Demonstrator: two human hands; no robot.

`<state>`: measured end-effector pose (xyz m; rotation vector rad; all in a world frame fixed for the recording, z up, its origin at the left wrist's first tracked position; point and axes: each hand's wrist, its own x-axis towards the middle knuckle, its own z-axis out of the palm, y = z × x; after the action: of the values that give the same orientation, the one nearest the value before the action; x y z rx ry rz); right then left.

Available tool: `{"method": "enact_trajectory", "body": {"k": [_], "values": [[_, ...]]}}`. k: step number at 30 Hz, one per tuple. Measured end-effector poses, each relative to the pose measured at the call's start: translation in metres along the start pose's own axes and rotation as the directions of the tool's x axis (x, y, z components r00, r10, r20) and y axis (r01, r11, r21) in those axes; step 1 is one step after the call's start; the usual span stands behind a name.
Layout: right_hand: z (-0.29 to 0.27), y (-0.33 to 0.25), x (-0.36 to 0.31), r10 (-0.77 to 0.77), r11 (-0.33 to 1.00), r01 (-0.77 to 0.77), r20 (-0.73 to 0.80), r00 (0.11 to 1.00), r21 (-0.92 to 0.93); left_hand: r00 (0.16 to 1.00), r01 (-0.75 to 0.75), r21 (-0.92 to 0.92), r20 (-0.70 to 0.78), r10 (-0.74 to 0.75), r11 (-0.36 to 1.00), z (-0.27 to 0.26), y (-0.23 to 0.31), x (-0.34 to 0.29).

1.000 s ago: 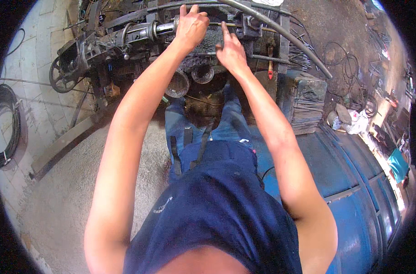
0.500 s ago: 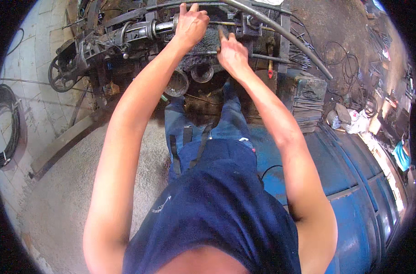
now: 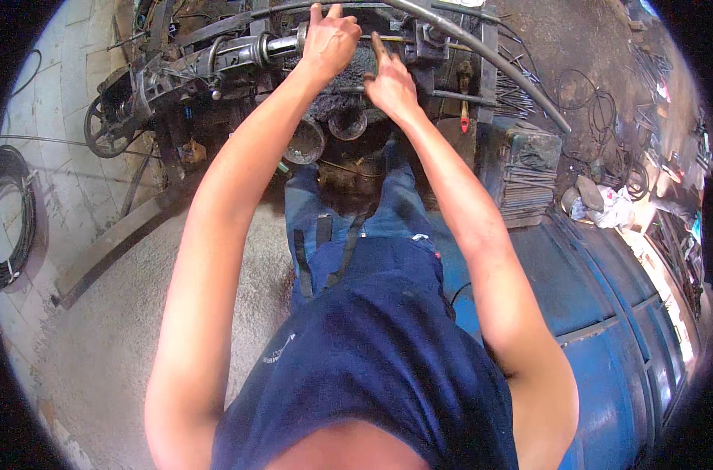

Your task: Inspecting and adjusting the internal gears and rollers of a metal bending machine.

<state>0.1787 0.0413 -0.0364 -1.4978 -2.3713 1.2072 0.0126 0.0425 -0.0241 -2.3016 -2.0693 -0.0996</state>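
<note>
Metal block (image 3: 431, 52) as obstacle beside right fingers (image 3: 381, 48)

a: so the machine (image 3: 188, 74) runs across in front of you, handwheel (image 3: 110, 135) at its left end, your left hand (image 3: 331, 45) and right hand (image 3: 392, 86) over it?

b: yep, plus two round cups (image 3: 347, 124) side by side just ahead of your legs (image 3: 308, 205), and a cable coil (image 3: 27, 223) on the floor (image 3: 63, 102) out left.

a: and the long pipe (image 3: 499, 63) slants past, right of your right hand.

My bare left arm (image 3: 220, 207) and right arm (image 3: 482, 231) reach forward. My left hand (image 3: 331, 43) shows its back, two fingers (image 3: 316, 13) apart. My right hand (image 3: 392, 86) is nearer to me, index finger (image 3: 379, 47) stretched forward, thumb (image 3: 370, 81) apart.
</note>
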Motion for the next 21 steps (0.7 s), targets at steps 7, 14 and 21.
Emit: {"method": "enact_trajectory", "body": {"k": [7,14,21], "values": [[-0.002,-0.002,-0.012,-0.001,0.998,0.0,-0.018,1.0,-0.059,1.0,0.001,-0.008,-0.019,-0.001,1.0,0.009,-0.007,-0.005],[-0.001,0.007,0.012,-0.044,0.985,0.031,-0.072,0.996,-0.167,0.999,0.05,-0.125,-0.006,-0.051,0.991,0.016,-0.005,-0.002],[0.001,0.01,-0.017,0.075,0.974,-0.063,0.048,0.996,-0.216,0.977,-0.003,-0.137,-0.211,-0.026,0.991,0.052,-0.017,-0.012]]}}
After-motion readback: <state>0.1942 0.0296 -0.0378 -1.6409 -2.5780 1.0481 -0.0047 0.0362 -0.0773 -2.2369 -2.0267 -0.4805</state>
